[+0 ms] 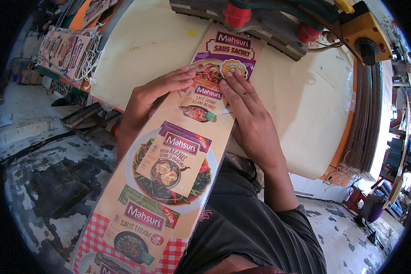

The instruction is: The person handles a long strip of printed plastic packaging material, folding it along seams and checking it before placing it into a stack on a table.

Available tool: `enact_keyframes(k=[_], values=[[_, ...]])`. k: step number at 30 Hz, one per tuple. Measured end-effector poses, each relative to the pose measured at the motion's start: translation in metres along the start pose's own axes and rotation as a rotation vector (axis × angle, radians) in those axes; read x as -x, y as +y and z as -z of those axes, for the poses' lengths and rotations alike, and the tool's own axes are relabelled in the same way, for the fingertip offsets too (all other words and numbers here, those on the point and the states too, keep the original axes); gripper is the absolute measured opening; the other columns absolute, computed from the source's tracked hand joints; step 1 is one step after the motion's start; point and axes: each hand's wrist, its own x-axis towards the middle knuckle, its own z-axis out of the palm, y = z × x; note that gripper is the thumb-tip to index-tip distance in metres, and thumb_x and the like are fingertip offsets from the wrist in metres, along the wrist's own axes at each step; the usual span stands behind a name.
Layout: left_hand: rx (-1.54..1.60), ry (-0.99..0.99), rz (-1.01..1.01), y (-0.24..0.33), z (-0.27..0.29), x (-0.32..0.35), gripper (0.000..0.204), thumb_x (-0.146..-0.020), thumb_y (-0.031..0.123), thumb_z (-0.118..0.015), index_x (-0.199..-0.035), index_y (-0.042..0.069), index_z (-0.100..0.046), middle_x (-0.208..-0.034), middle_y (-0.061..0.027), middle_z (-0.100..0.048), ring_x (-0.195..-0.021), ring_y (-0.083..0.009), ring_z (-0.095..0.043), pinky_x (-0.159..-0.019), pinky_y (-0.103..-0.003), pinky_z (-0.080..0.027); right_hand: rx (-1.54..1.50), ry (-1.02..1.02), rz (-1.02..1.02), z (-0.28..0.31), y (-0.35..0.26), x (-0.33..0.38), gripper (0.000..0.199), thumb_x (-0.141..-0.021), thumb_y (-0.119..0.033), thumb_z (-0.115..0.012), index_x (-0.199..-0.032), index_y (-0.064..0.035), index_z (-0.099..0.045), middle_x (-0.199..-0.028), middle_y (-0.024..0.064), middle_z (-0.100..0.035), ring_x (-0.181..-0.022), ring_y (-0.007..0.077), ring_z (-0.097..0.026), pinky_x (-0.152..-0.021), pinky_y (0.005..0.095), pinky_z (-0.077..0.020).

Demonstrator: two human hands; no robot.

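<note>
A long printed cardboard strip (pixel 169 182) with food pictures, purple labels and a red-checked lower end runs from my lap up onto a pale worktable (pixel 301 100). My left hand (pixel 153 98) grips its left edge near the top, fingers lying over the printed face. On the strip's right side rests my right hand (pixel 249 114), palm down, with fingertips pressed on the picture area near the upper end.
A yellow and red machine part (pixel 351 27) on a wooden bar sits at the table's far edge. More printed strips (pixel 66 50) and white cord are stacked at the upper left. Stacked boards (pixel 367 118) stand at the right. The floor (pixel 45 173) is dark and patchy.
</note>
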Motion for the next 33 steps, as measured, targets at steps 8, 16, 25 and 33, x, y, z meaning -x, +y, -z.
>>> enact_keyframes(k=[8,16,25,33], values=[[0.002,0.004,-0.007,-0.003,-0.001,0.0,0.043,-0.082,0.005,-0.077,-0.124,-0.003,-0.069,-0.13,-0.0168,-0.07,-0.133,-0.0304,-0.06,-0.113,-0.042,-0.047,0.01,-0.015,-0.001,0.0,0.001,0.0,0.061,-0.082,0.004,-0.067,-0.143,-0.0017,-0.056,-0.151,0.0182,-0.053,-0.146,0.0368,-0.044,-0.121,0.0488,-0.0361],[0.029,0.008,0.031,0.006,0.0,0.0,0.045,-0.081,0.004,-0.077,-0.125,-0.003,-0.069,-0.135,-0.0181,-0.067,-0.134,-0.0304,-0.059,-0.114,-0.042,-0.046,0.006,0.011,0.039,-0.001,0.003,0.002,0.069,-0.073,-0.001,-0.074,-0.14,0.0003,-0.056,-0.15,0.0189,-0.053,-0.146,0.0351,-0.043,-0.121,0.0497,-0.0365],[0.038,-0.002,-0.072,-0.004,0.006,0.001,0.05,-0.079,0.009,-0.081,-0.126,-0.005,-0.068,-0.133,-0.021,-0.068,-0.135,-0.0336,-0.057,-0.116,-0.045,-0.044,0.081,0.06,0.096,-0.002,0.002,0.0,0.059,-0.077,-0.007,-0.075,-0.135,-0.0046,-0.063,-0.142,0.0163,-0.061,-0.137,0.0325,-0.055,-0.113,0.0479,-0.0441],[0.117,-0.034,-0.13,-0.016,0.011,0.007,0.046,-0.084,0.016,-0.078,-0.124,-0.005,-0.069,-0.132,-0.0227,-0.067,-0.135,-0.0355,-0.058,-0.117,-0.048,-0.041,0.046,0.121,0.215,0.005,0.001,0.004,0.056,-0.077,-0.036,-0.082,-0.122,-0.005,-0.072,-0.124,0.0122,-0.072,-0.116,0.0283,-0.067,-0.097,0.0438,-0.0506]])
